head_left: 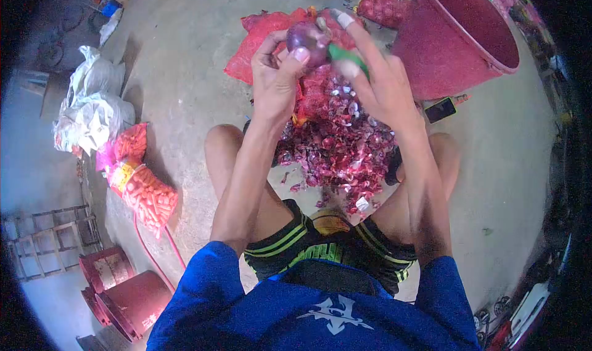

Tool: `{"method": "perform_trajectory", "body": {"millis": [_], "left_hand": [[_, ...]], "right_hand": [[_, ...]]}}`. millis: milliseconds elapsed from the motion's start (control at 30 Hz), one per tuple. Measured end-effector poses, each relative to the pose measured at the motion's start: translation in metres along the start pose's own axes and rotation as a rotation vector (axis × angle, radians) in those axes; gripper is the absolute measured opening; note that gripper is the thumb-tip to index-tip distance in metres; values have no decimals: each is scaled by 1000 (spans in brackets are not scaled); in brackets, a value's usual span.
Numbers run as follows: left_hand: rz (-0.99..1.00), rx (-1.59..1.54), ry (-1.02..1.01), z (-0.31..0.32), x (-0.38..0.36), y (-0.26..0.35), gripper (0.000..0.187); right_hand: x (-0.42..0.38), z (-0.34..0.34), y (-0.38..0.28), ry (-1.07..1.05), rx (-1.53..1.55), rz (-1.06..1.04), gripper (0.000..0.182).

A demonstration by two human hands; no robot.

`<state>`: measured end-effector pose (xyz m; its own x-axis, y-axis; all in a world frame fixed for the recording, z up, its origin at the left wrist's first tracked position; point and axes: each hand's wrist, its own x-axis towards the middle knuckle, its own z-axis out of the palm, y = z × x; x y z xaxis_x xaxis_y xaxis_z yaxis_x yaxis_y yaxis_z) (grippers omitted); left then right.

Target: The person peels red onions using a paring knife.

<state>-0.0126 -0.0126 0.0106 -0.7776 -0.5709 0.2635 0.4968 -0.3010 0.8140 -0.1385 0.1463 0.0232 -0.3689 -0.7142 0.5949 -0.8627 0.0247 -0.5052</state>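
In my left hand (275, 83) I hold a red onion (308, 44) up in front of me, its pale stem end toward the right. My right hand (385, 83) is close beside the onion, with white wrapping on its fingertips. A green-handled tool (346, 58) lies in its grip; the handle is smeared by motion and I cannot make out its blade. Below both hands, a heap of red onion peels (336, 147) covers the floor between my legs. Behind the onion lie red mesh sacks (243, 58).
A large red tub (419, 61) stands at the far right, a phone (440, 110) near its base. Another filled mesh sack (379, 7) rests behind. On the left are white sacks (98, 114), a bag of carrots (151, 194) and red buckets (139, 302).
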Motion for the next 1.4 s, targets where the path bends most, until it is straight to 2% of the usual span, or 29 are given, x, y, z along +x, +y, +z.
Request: {"method": "perform_trajectory", "body": {"millis": [33,67,100,133,167,200,300,333,367,467,500,567,600,667,700,767,900,1100,1167,1200,1267,1367,1400], "left_hand": [[0,2,5,-6,0,1,49],[5,-15,-106,-12,0,2,50],[10,-33,-224,-17,1,3,51],[10,-36,-234,-18,4,3,51],[-17,-8,-170,-21,5,3,56],[-42,22,-97,-23,3,3,61],[-39,54,-66,-21,5,10,61],[-45,54,-67,-20,5,11,61],[-67,-10,-47,-20,4,10,58],[-83,-48,-27,-18,7,11,55],[-88,-18,-29,-17,7,12,56],[-56,40,-56,-15,7,12,54],[-23,97,-86,-13,8,10,53],[-30,80,-106,-14,9,3,51],[-34,69,-123,-13,9,1,49],[-39,57,-127,-12,9,-1,47],[-60,45,-141,-10,11,0,45],[-38,55,-164,-8,11,-2,45],[-68,77,-169,-11,10,-1,46],[-97,99,-172,-10,11,0,47],[-107,106,-213,-5,6,0,50],[-134,93,-229,4,5,-1,58],[-125,102,-254,3,6,0,61]], "right_hand": [[5,1,12,-22,-24,199,61],[8,1,23,-45,-52,398,58],[7,-2,38,-43,-53,400,58],[8,-8,52,52,111,387,54],[7,-9,63,135,278,366,52],[11,-18,47,82,333,494,49],[5,-20,18,-22,322,422,50],[1,-12,21,2,262,232,51],[-3,-11,19,0,261,239,51],[3,-24,-19,-233,403,308,57],[3,-21,-19,-234,404,308,57],[0,-17,-18,-109,399,56,57],[0,-13,-16,-109,395,60,57],[-1,-5,-12,13,363,-74,55],[-3,-8,-11,17,360,-70,55],[-7,-18,-13,-159,176,73,54],[-6,-25,-19,-186,207,168,51],[-10,-18,-9,-117,238,118,52],[-10,-11,-6,54,164,-37,45],[-9,-13,-5,55,162,-36,45],[-8,-21,-4,24,0,140,51],[-7,-35,1,2,62,251,51],[-8,-31,2,52,111,200,48]]}}
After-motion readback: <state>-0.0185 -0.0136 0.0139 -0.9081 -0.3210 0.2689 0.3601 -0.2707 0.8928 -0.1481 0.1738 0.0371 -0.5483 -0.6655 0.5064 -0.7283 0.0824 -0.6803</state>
